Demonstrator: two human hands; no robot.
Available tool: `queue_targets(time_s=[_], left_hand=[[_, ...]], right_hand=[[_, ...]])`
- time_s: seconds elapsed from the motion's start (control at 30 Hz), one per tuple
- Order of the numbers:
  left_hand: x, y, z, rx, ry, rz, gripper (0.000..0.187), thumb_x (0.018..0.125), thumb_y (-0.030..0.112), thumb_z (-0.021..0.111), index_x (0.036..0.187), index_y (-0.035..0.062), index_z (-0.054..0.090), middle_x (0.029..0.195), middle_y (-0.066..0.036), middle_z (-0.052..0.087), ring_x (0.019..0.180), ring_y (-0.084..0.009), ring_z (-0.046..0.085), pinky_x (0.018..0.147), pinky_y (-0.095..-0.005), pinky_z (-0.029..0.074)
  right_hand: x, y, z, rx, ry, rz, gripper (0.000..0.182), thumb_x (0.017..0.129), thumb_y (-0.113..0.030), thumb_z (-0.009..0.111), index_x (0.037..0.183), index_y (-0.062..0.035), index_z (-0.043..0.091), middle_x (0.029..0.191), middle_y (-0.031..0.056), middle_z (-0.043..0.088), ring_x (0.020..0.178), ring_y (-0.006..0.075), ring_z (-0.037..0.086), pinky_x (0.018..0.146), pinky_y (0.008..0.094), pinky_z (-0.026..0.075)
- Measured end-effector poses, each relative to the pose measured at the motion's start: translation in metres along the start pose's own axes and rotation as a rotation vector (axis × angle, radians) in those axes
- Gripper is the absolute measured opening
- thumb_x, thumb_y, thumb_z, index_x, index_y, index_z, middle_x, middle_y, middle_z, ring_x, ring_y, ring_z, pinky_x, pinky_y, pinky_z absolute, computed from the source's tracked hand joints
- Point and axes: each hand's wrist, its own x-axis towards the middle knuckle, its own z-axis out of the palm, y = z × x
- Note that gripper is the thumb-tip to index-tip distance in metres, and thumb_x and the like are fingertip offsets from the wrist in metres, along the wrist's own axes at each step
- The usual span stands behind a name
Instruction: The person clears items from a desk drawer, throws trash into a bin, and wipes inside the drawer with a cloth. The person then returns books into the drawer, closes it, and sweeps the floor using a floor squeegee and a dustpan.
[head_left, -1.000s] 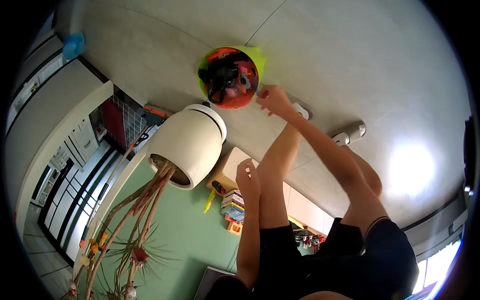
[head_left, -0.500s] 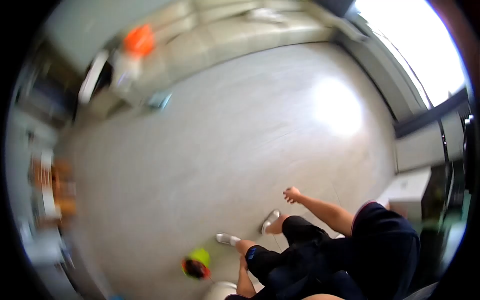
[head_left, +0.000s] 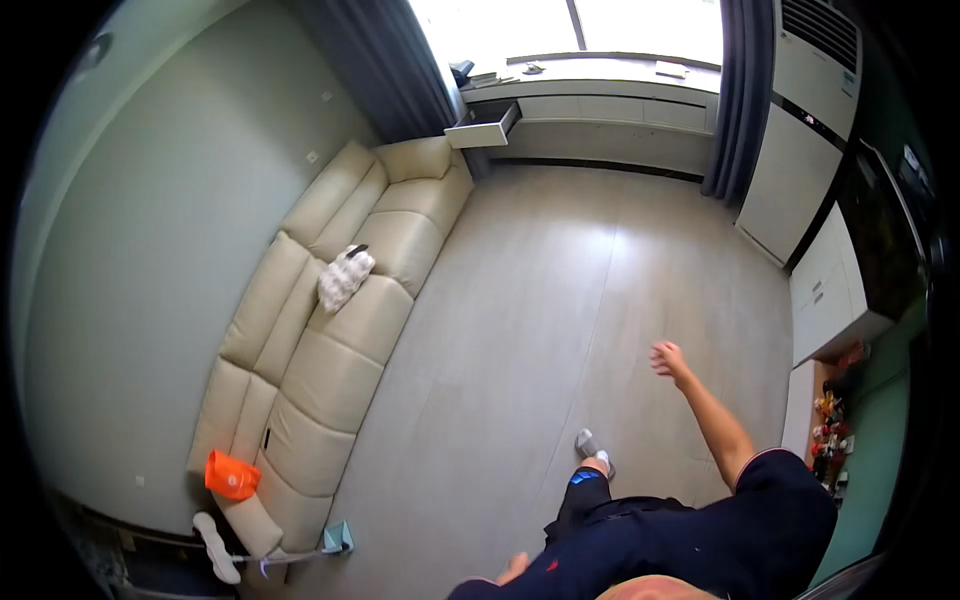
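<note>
My right hand (head_left: pixel 667 361) is held out over the grey floor (head_left: pixel 490 350), its fingers loosely bent and a little apart, with nothing visible in them. Low in the picture, my left hand (head_left: pixel 515 568) shows only in part beside the dark shirt; its fingers are too small and blurred to make out. One foot in a grey and white shoe (head_left: pixel 588 443) is on the floor between the two hands. Neither hand touches any object that I can see.
Along the left wall runs a beige sofa (head_left: pixel 330 355) with a pale cloth (head_left: pixel 345 278) and an orange bag (head_left: pixel 231 475). A teal dustpan (head_left: pixel 338 537) lies near its end. Ahead, a drawer (head_left: pixel 484 130) stands open under the window. White cabinets (head_left: pixel 828 285) line the right.
The view has turned toward the window and the sofa now lies on the left. The yellow-green and red object has left the view. My right hand is still held out.
</note>
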Motion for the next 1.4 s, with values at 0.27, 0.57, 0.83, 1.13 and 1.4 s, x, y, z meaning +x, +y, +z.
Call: queue_targets(time_s=[0.27,0.57,0.83,1.13,1.4], left_hand=[[-0.040,0.717,0.117,0.212,-0.035,0.975,0.028,0.095,0.029,0.050,0.093,0.0038,0.062,0.073,-0.006,0.062,0.061,-0.0175,0.058,0.054,-0.0351,0.048],[-0.067,1.174,0.275,0.129,-0.107,1.058,0.023,0.094,0.024,0.056,0.102,0.0051,0.066,0.087,-0.007,0.070,0.072,-0.0137,0.066,0.066,-0.0310,0.052],[-0.003,1.475,0.267,0.498,0.015,1.204,0.029,0.094,0.026,0.058,0.108,0.0019,0.066,0.106,-0.017,0.069,0.099,-0.0270,0.067,0.088,-0.0368,0.051],[0.093,1.960,0.344,-0.201,0.212,0.719,0.090,0.092,0.055,0.056,0.150,-0.0016,0.016,0.146,-0.025,0.033,0.131,-0.0328,0.041,0.097,-0.0424,0.047],[0.138,2.068,0.397,-0.332,0.776,0.832,0.045,0.100,0.015,0.043,0.134,-0.0116,0.031,0.132,-0.036,0.045,0.120,-0.0480,0.050,0.098,-0.0514,0.043]], right_hand=[[-0.019,0.088,-0.102,0.081,0.472,0.569,0.047,0.091,-0.045,0.047,0.094,0.0000,0.060,0.089,0.0207,0.065,0.070,0.0330,0.062,0.059,0.0486,0.050],[0.570,-0.222,0.126,-0.351,0.141,0.289,0.039,0.090,-0.038,0.049,0.099,-0.0030,0.063,0.093,0.0188,0.066,0.081,0.0333,0.063,0.071,0.0465,0.050],[0.993,-0.664,0.287,-0.490,0.339,-0.359,0.033,0.090,-0.032,0.052,0.104,-0.0056,0.064,0.096,0.0172,0.067,0.092,0.0335,0.064,0.082,0.0445,0.050],[1.482,-1.093,0.275,-0.770,0.681,-0.851,0.045,0.086,-0.030,0.066,0.124,-0.0078,0.062,0.102,0.0145,0.066,0.090,0.0265,0.063,0.083,0.0378,0.049],[1.727,-1.114,0.226,-1.540,0.641,-1.216,0.049,0.090,-0.031,0.063,0.136,-0.0150,0.054,0.137,0.0141,0.048,0.125,0.0327,0.049,0.104,0.0433,0.040]])
